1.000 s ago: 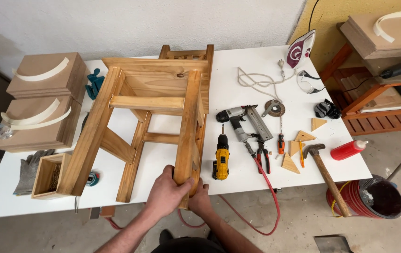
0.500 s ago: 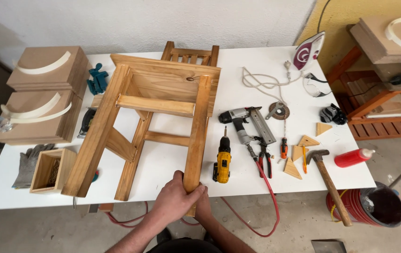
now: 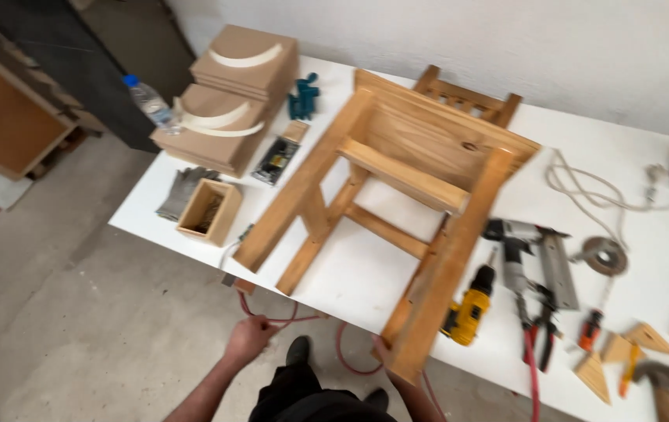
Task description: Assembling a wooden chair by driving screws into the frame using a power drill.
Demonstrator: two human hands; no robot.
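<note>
Varnished wood chair (image 3: 420,172), matt white tabletop (image 3: 350,273), plastic drill (image 3: 467,309).
</note>
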